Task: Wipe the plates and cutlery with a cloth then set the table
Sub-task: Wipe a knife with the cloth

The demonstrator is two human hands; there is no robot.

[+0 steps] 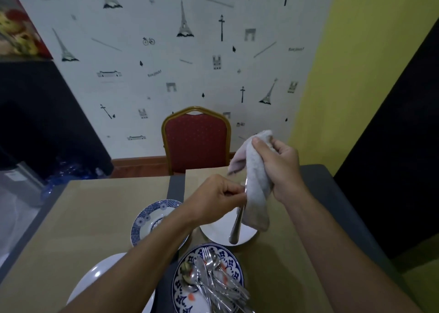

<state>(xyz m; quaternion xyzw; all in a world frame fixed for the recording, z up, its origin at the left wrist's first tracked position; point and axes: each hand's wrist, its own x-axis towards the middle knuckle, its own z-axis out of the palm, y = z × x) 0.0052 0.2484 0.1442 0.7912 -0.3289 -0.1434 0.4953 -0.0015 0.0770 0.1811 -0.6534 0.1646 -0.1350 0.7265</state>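
Cloth [257, 193] in right hand [282, 167], utensil [236, 229] left hand [213, 198]

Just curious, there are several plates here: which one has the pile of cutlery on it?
The blue-flowered plate at the bottom centre of the view: only it carries a heap of forks and spoons.

Pale cloth [257, 184] around utensil [237, 224] above white plate [221, 235]

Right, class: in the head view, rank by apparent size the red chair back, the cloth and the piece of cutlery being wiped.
1. red chair back, largest though farthest.
2. cloth.
3. piece of cutlery, smallest; its top is hidden in the cloth.
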